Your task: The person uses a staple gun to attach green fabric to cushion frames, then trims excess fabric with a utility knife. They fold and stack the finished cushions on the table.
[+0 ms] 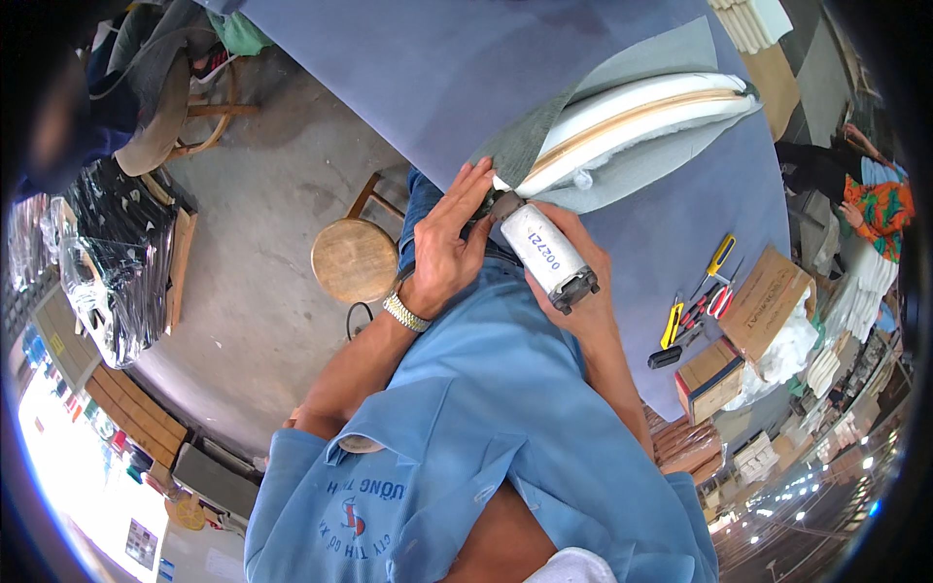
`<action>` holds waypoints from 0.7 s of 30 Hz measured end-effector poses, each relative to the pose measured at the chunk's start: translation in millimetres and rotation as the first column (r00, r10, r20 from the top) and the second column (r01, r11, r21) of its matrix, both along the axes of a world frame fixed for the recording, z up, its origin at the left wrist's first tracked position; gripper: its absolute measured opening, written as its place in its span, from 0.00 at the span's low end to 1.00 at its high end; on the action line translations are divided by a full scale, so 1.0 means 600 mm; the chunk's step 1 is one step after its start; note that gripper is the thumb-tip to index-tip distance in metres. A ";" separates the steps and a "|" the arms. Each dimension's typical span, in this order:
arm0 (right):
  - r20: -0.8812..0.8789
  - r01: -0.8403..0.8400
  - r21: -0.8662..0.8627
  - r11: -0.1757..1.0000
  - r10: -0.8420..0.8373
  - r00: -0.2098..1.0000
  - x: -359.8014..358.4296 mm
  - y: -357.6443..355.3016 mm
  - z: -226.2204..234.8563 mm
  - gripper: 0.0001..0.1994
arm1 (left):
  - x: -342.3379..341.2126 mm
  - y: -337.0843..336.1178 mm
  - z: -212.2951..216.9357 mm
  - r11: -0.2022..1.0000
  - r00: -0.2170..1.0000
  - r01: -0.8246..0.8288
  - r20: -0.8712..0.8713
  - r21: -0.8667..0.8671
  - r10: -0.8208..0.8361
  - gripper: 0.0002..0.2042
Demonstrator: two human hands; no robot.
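My right hand (591,255) is wrapped round a staple gun (540,245) with a white body and dark ends. The gun's nose meets the near left end of a curved piece (622,131), which has white padding and a bare wooden strip along it. Grey-green fabric (671,60) lies loose on its far side and spreads out beneath its near side. Beside the gun's nose, my left hand (447,236) presses on the folded fabric at that end, fingers stretched out together and thumb apart. The fingers of my right hand are partly hidden by the gun.
The piece rests on a blue-grey covered table (418,58). To the right lie a yellow screwdriver (720,255), a yellow cutter (673,323), red-handled tools and a cardboard box (768,303). A round wooden stool (354,259) stands left. Other people are at the far left and right.
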State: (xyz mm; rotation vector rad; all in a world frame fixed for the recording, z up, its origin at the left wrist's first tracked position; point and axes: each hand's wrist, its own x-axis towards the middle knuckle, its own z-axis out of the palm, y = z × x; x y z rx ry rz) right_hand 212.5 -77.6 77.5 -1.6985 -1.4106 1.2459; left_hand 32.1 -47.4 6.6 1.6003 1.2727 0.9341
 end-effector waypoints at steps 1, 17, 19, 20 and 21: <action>-0.001 -0.008 0.031 0.999 0.008 1.000 0.000 -0.002 -0.003 0.28 | -0.002 0.000 -0.002 1.000 1.000 0.003 0.005 0.013 -0.003 0.30; 0.554 0.497 0.022 0.868 -0.424 0.716 0.209 -0.224 -0.133 0.33 | 0.016 -0.034 -0.027 0.994 0.993 0.055 -0.106 0.096 -0.045 0.36; 0.701 0.457 0.126 0.880 -0.405 0.587 0.232 -0.226 -0.189 0.34 | 0.018 -0.038 -0.035 0.983 0.993 0.070 -0.107 0.169 -0.052 0.34; 0.699 0.449 0.154 0.880 -0.418 0.580 0.254 -0.243 -0.226 0.30 | 0.020 -0.038 -0.035 0.975 0.992 0.081 -0.110 0.205 -0.059 0.33; 0.648 0.405 0.173 0.898 -0.414 0.640 0.261 -0.239 -0.224 0.28 | 0.018 -0.037 -0.035 0.965 0.991 0.091 -0.122 0.245 -0.063 0.31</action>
